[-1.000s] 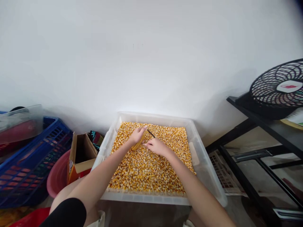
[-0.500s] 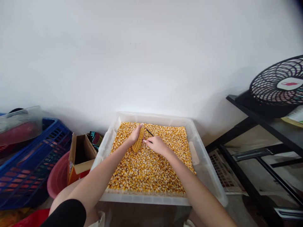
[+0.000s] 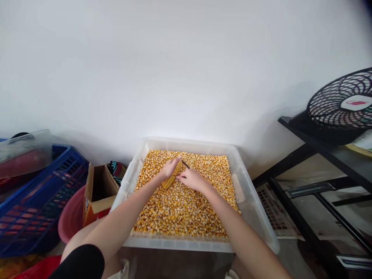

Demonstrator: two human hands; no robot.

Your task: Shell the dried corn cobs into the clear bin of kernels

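Left hand (image 3: 169, 169) grips corn cob (image 3: 173, 177); right hand (image 3: 192, 179) pinches black tool (image 3: 185, 164).

Both bare forearms reach forward from the near edge and converge toward the middle. The left hand (image 3: 170, 169) is curled closed, knuckles up, fingers pointing far-right. The right hand (image 3: 192, 179) lies just right of it, palm down, fingers pinched together.

Translucent smooth plastic bin (image 3: 250, 201); matt cardboard box (image 3: 95, 193); blue plastic crate (image 3: 43, 193)
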